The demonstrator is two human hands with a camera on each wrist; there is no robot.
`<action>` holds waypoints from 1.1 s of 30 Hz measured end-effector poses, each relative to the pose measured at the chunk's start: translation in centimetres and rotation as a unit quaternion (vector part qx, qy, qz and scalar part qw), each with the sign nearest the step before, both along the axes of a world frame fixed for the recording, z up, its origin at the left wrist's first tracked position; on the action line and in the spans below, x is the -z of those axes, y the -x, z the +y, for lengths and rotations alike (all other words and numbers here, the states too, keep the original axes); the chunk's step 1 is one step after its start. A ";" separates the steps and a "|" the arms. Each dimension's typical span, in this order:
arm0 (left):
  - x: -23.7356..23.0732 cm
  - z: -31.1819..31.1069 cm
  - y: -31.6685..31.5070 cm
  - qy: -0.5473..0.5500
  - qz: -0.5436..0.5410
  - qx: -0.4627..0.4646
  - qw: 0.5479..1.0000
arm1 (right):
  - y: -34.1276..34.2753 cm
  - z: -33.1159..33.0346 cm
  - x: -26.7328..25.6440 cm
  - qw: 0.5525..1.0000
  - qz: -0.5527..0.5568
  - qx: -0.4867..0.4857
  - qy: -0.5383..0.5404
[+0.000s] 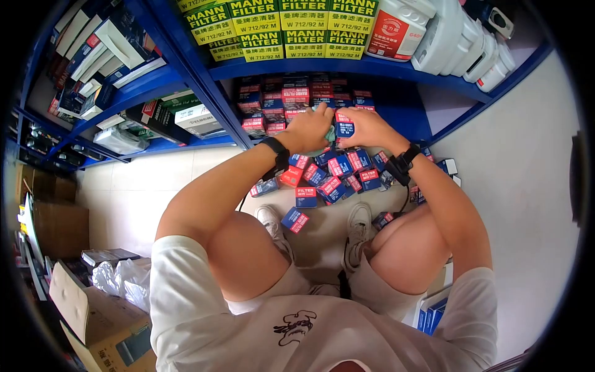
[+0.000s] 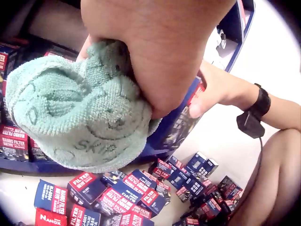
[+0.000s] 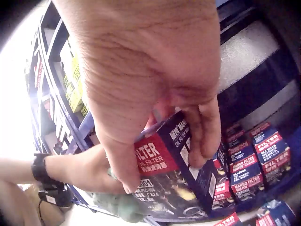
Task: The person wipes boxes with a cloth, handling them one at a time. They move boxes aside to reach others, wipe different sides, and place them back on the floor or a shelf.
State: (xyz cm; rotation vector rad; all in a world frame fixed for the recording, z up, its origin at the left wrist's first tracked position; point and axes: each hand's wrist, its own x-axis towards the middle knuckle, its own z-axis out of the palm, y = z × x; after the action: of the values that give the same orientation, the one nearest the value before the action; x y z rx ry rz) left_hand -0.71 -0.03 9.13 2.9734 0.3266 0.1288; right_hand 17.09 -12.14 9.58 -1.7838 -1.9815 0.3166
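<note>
My left hand (image 1: 308,130) grips a bunched, pale green terry cloth (image 2: 89,117) with faint printed letters. The cloth hangs below the palm in the left wrist view. In my right hand (image 1: 370,129) is a red and blue oil filter box (image 3: 171,181), held between the thumb on one face and the fingers on another. Both hands are side by side at the front of the low blue shelf (image 1: 403,115), and the cloth is right beside the box. Behind them, stacked filter boxes (image 1: 296,93) of the same colours stand on that shelf.
Several loose filter boxes (image 1: 331,186) lie on the floor between the shelf and my shoes (image 1: 357,226). Green and yellow filter boxes (image 1: 304,28) and white jugs (image 1: 449,40) fill the shelf above. An open carton (image 1: 102,322) stands at the lower left.
</note>
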 end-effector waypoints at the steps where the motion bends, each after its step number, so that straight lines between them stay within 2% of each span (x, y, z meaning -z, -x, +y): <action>1: 0.4 0.3 0.0 -0.002 0.002 -0.008 1.000 | 0.2 0.0 -0.4 1.000 0.000 0.000 0.000; 7: 0.1 0.4 -1.1 -0.022 0.010 0.013 1.000 | -0.4 -0.1 -0.5 0.999 0.020 0.015 0.030; 9: -0.5 0.1 -1.5 -0.030 0.003 0.024 0.999 | -1.0 -0.1 0.9 0.998 -0.017 0.036 0.050; 14: -0.1 0.4 -2.0 0.002 0.007 0.018 1.000 | -1.0 -0.5 1.6 0.997 -0.008 0.043 0.063; 16: 1.1 0.6 -1.9 0.002 0.013 0.015 1.000 | -0.9 -0.7 1.2 1.000 0.011 0.020 -0.003; 22: 3.4 0.6 -1.3 0.009 0.064 0.013 0.998 | -0.2 -0.4 -1.7 0.996 0.006 0.005 0.085; 26: 2.5 0.9 -1.6 0.004 0.038 0.029 0.999 | -1.4 -0.4 0.8 0.996 0.001 -0.009 0.089; 28: 1.6 0.7 -1.7 0.008 0.027 0.037 0.999 | -1.9 -0.4 2.0 0.997 -0.014 -0.075 0.027; 33: 1.6 0.7 -1.6 0.024 0.017 0.022 0.999 | -1.6 -0.5 0.8 0.997 -0.004 -0.036 0.068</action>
State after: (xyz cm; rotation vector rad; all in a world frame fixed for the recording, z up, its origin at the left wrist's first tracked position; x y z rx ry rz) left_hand 0.93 0.67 7.50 2.9358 0.2644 0.0638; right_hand 18.69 -12.67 8.77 -1.8012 -2.0774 0.4780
